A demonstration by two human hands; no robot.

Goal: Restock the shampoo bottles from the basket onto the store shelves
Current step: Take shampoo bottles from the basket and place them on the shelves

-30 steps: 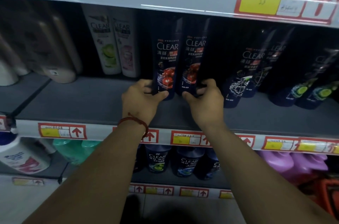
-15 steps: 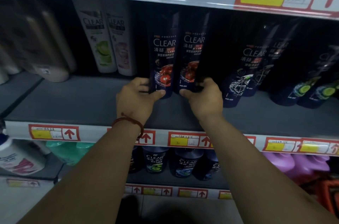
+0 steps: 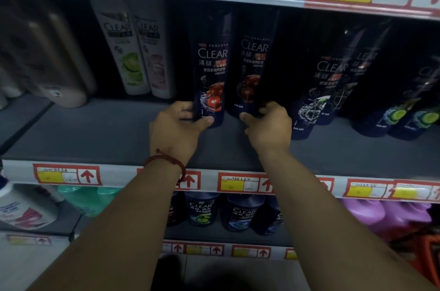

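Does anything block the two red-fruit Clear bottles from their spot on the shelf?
Nothing visible. The left hand holds the left red-fruit bottle, the right hand the right red-fruit bottle, at the grey shelf; neighbouring dark bottles stand aside.

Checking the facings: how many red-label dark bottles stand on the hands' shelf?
2: the left bottle in the left hand, the right bottle in the right hand, side by side. More may hide behind.
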